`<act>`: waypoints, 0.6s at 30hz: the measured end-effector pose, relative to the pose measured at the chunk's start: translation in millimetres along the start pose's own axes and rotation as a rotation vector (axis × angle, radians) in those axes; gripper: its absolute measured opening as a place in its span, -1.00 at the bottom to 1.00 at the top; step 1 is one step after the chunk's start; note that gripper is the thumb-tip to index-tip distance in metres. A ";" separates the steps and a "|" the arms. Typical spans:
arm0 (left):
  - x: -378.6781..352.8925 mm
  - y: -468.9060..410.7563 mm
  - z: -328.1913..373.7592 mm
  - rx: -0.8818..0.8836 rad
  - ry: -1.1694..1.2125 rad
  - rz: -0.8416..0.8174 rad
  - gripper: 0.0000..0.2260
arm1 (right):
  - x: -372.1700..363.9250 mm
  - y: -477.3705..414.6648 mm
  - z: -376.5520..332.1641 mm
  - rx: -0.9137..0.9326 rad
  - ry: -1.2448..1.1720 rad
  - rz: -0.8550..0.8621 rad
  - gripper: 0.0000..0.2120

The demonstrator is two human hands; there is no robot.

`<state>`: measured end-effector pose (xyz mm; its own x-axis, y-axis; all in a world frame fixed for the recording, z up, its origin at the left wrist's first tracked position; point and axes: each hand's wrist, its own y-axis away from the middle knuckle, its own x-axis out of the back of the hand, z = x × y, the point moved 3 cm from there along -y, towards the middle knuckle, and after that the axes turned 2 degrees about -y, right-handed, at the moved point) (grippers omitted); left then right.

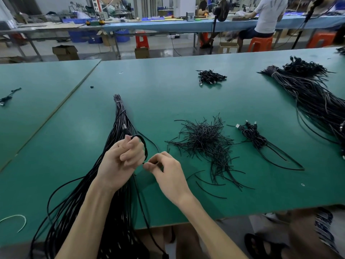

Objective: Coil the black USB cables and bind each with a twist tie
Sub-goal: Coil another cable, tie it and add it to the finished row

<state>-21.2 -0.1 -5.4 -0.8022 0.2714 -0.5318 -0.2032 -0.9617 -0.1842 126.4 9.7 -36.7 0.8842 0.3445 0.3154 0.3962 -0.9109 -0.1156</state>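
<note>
My left hand [122, 161] grips a partly coiled black USB cable [144, 146], its loop arching over my fingers and its plug sticking up above them. My right hand [166, 171] pinches the same cable just right of the loop; the loose end trails down off the table edge. Beneath my left arm lies a long tied bundle of black cables [119, 116] that fans out towards me. A heap of short black twist ties [204, 140] lies to the right of my hands.
Right of the ties lie a few coiled cables [253, 136]. A small pile of bound cables [211, 76] sits further back, and a big cable bundle [313, 94] fills the far right. Green table mat [56, 128]; a person sits at the blue bench [168, 25] behind.
</note>
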 end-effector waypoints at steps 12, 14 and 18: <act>-3.8 -1.7 -22.8 0.221 -0.556 -0.011 -0.66 | 18.4 0.5 3.1 0.073 -0.238 0.194 -0.64; -6.3 -1.5 -27.4 0.239 -0.696 -0.025 -0.66 | 19.4 1.4 5.7 0.067 -0.293 0.236 -0.61; -13.2 -4.0 -32.2 0.069 -0.998 -0.021 -0.75 | 16.7 3.1 3.6 0.037 -0.421 0.265 -0.65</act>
<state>8.3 1.5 -24.3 -0.8959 0.1608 0.4141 -0.2290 -0.9659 -0.1205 143.2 13.5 -35.1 0.9757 0.1714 -0.1362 0.1465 -0.9735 -0.1758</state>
